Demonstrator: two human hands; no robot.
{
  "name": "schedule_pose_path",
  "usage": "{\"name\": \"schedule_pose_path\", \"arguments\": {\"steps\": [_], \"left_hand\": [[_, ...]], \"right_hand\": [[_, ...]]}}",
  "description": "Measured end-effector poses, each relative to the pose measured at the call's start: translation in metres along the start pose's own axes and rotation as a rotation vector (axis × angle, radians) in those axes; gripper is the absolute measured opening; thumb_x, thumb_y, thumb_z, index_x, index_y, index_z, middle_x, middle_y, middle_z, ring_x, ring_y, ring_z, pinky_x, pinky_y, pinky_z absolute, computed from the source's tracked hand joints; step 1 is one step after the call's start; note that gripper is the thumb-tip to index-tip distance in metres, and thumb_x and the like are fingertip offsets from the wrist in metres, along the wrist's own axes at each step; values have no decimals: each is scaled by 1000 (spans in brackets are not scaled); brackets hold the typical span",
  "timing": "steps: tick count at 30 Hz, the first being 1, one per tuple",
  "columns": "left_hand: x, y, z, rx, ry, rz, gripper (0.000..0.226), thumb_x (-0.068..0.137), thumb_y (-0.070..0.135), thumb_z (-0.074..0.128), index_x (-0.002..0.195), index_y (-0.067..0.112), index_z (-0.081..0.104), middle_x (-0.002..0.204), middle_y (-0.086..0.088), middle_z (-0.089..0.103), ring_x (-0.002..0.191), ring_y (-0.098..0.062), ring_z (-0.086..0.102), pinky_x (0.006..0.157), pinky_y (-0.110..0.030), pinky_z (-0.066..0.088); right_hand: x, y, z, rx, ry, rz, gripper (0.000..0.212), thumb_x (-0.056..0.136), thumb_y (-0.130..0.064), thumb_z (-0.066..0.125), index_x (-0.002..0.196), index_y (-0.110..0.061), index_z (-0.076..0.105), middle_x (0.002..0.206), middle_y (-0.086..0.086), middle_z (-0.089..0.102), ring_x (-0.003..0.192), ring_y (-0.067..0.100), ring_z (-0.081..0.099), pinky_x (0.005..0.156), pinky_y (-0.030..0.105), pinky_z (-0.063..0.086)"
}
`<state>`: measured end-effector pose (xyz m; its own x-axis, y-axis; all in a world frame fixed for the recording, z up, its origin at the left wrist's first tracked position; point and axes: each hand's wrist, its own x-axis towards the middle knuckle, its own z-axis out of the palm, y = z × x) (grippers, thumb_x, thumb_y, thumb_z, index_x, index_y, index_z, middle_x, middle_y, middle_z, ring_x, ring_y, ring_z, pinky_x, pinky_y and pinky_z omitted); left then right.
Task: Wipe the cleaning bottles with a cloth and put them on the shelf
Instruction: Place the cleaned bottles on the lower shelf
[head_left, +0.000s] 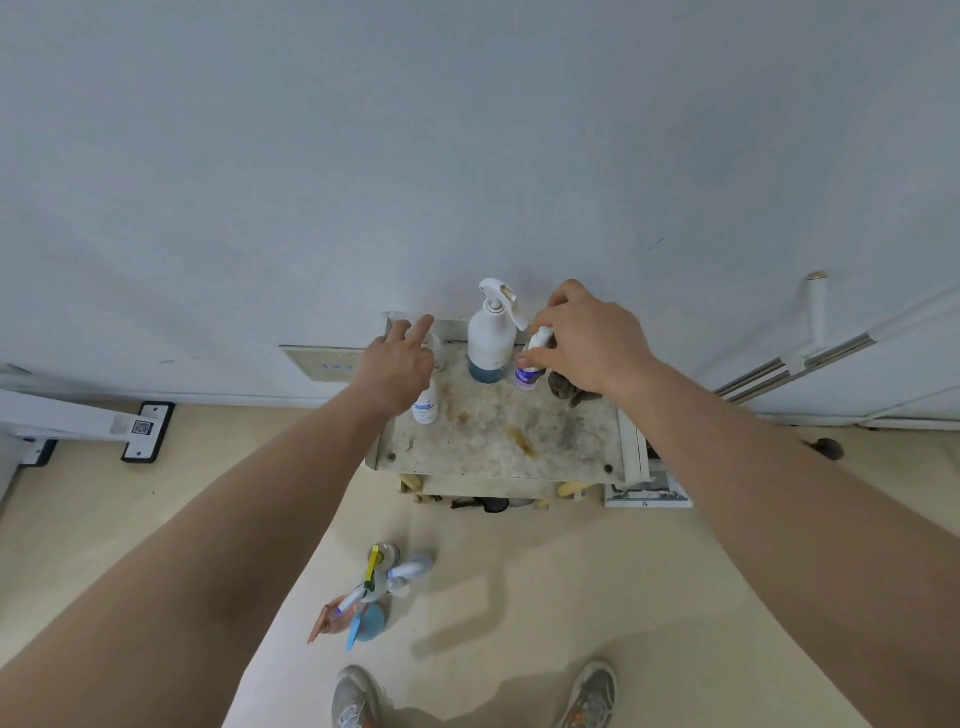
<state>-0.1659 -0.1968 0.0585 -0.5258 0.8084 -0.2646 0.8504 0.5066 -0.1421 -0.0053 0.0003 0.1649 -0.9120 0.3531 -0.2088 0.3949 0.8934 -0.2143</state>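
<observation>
The shelf (493, 431), its top stained, stands against the wall and already carries three bottles that can be counted. On the floor (545, 571), well apart from it and near the person's shoes, lies a cluster of floor bottles (382, 582). By my reckoning these are still to be wiped and put up, so the job looks roughly half done.

The spray bottle (488, 343), holding blue liquid, stands upright at the back of the shelf. The right hand (587, 338) curls its fingers (563, 296) over the cap of the purple bottle (525, 375) just beside it, thumb pinching the neck, probably setting it in place. The left hand (397, 364) reaches to the back left with fingers straight, gripping nothing that shows. The blue-label bottle (426, 408) stands just below it. The dark, crumpled cloth (563, 389) lies on the shelf under the right palm.
</observation>
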Motion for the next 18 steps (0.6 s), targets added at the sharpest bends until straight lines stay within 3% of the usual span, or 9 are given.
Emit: {"name": "schedule_pose_path", "arguments": {"steps": [3, 6, 9, 12, 15, 18], "left_hand": [[-2, 1, 3, -68, 40, -37, 29, 97, 38, 64, 106, 12, 73, 169, -10, 5, 148, -37, 21, 105, -43, 44], [-8, 3, 9, -129, 79, -91, 28, 94, 41, 66, 104, 16, 74, 168, -8, 7, 149, -38, 17, 109, -47, 40], [-18, 7, 16, -239, 120, -203, 29, 92, 43, 67, 103, 17, 74, 160, -7, 24, 137, -37, 29, 100, -45, 44], [-22, 12, 22, -375, 85, -317, 35, 95, 49, 61, 108, 18, 71, 135, -7, 42, 118, -32, 42, 87, -44, 50], [-25, 21, 26, -544, 26, -366, 38, 98, 52, 53, 114, 19, 63, 118, -5, 57, 100, -27, 57, 76, -42, 52], [-29, 30, 35, -608, 55, -377, 35, 100, 49, 52, 116, 19, 57, 108, -3, 64, 94, -26, 61, 72, -40, 51]], "right_hand": [[-10, 3, 15, 13, 0, 60, 35, 85, -62, 69, 89, -27, 69, 105, -5, 51, 80, 22, 59, 68, 32, 46], [-15, 4, 38, 35, -71, 108, 33, 86, -59, 69, 77, -28, 71, 88, -6, 65, 76, 19, 64, 66, 33, 52], [-14, -1, 65, 24, -131, 138, 34, 87, -59, 69, 71, -29, 69, 82, -7, 70, 73, 17, 65, 63, 30, 52], [-9, -8, 88, 16, -145, 153, 35, 88, -56, 69, 66, -29, 64, 81, -7, 69, 68, 15, 63, 53, 26, 42], [-5, -14, 104, 1, -140, 156, 41, 90, -54, 68, 59, -29, 56, 84, -5, 66, 70, 18, 63, 56, 27, 44], [-3, -18, 118, -24, -132, 161, 44, 90, -53, 67, 59, -29, 48, 90, -4, 61, 73, 19, 60, 53, 27, 35]]}}
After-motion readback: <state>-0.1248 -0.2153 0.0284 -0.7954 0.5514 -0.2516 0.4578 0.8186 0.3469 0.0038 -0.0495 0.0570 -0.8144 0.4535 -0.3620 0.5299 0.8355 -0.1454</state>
